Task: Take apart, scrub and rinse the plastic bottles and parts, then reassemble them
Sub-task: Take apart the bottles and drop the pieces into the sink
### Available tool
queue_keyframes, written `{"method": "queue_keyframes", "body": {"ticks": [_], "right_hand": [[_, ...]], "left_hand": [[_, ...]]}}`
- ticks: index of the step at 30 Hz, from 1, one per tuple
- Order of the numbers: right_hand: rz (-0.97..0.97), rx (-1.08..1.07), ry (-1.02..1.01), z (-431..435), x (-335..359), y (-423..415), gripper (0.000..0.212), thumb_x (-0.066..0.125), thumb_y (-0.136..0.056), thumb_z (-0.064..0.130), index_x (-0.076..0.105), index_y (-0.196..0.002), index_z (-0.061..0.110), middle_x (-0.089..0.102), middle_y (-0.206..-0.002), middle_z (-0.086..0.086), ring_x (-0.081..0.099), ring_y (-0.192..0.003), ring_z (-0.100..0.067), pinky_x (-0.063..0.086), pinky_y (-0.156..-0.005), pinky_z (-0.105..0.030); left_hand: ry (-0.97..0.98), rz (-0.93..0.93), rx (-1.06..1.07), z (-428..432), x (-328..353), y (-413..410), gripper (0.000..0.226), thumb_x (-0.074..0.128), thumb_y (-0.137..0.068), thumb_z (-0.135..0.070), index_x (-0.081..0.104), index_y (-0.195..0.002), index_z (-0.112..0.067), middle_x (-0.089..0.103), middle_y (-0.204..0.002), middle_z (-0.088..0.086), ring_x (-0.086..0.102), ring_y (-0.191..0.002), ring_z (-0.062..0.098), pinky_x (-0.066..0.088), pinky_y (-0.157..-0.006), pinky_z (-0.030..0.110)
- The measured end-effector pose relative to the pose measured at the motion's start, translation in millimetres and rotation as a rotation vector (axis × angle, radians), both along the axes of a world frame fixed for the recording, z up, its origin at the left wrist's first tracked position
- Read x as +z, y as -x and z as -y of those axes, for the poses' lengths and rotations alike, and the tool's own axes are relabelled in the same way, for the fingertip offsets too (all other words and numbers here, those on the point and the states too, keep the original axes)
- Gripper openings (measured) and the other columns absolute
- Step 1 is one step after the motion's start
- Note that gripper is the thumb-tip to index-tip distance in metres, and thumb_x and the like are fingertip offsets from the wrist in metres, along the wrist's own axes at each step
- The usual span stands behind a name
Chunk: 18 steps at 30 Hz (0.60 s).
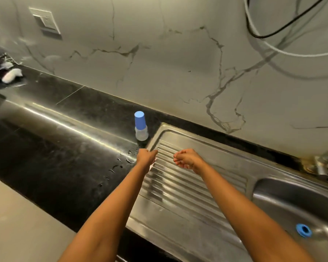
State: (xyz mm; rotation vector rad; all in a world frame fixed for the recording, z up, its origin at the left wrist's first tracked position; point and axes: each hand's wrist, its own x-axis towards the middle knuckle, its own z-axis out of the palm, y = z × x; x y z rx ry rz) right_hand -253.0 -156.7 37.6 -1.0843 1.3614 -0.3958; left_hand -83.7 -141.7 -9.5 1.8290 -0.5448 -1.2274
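Two bare hands over a steel drainboard, one capped bottle on the counter.
Left hand (146, 156) at drainboard's left edge, fingers bent, pale glimpse beneath, grip impossible to tell; right hand (186, 159) loosely curled, holding nothing visible. Ribbed drainboard (189, 188) under both. Clear plastic bottle (141, 133) with blue cap (140, 120), upright on black counter (64, 148), just beyond left hand, beside drainboard corner. Blue ring (303, 230) in sink basin (284, 201), far right. Tap (324, 161) behind basin.
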Motion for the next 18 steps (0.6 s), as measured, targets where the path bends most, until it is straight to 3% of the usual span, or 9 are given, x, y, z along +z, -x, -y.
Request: {"method": "queue_keyframes", "body": {"ticks": [2,3,10,13,18], "right_hand": [[-0.003,0.027,-0.005,4,-4,-10,0.026,0.054,-0.095,0.003,0.058,-0.117,-0.01,0.062,-0.082,-0.01,0.059,-0.067,-0.014,0.05,-0.066,-0.023],[-0.007,0.039,-0.009,6,-7,-15,0.025,0.054,-0.094,0.002,0.058,-0.116,-0.01,0.062,-0.082,-0.01,0.059,-0.067,-0.014,0.051,-0.066,-0.024],[-0.036,0.061,-0.03,24,-29,-28,0.023,0.054,-0.094,0.003,0.06,-0.114,-0.008,0.063,-0.085,-0.012,0.061,-0.069,-0.015,0.052,-0.067,-0.025],[-0.034,0.054,-0.043,27,-38,-25,0.022,0.055,-0.094,0.003,0.061,-0.112,-0.008,0.063,-0.083,-0.01,0.061,-0.068,-0.014,0.052,-0.066,-0.024],[-0.039,0.034,-0.044,28,-48,-8,0.019,0.055,-0.093,0.001,0.062,-0.109,-0.007,0.064,-0.083,-0.01,0.061,-0.067,-0.014,0.052,-0.063,-0.022]], "left_hand": [[-0.027,0.136,0.019,6,2,-18,0.059,0.074,-0.076,-0.032,0.047,-0.113,0.004,0.057,-0.115,0.015,0.061,-0.097,0.028,0.053,-0.087,0.043],[-0.032,0.195,0.023,9,6,-25,0.066,0.075,-0.076,-0.034,0.043,-0.12,0.004,0.056,-0.121,0.015,0.059,-0.105,0.028,0.051,-0.089,0.042],[0.093,0.274,-0.002,44,12,-56,0.091,0.077,-0.08,-0.014,0.021,-0.151,-0.013,0.031,-0.147,0.02,0.041,-0.13,0.036,0.04,-0.101,0.044],[0.171,0.288,-0.038,58,6,-68,0.091,0.08,-0.075,-0.01,0.028,-0.15,-0.017,0.04,-0.145,0.014,0.045,-0.129,0.032,0.041,-0.105,0.046],[0.179,0.294,-0.029,62,0,-71,0.064,0.076,-0.078,-0.008,0.047,-0.134,-0.012,0.054,-0.132,0.009,0.053,-0.119,0.027,0.044,-0.096,0.036]]}}
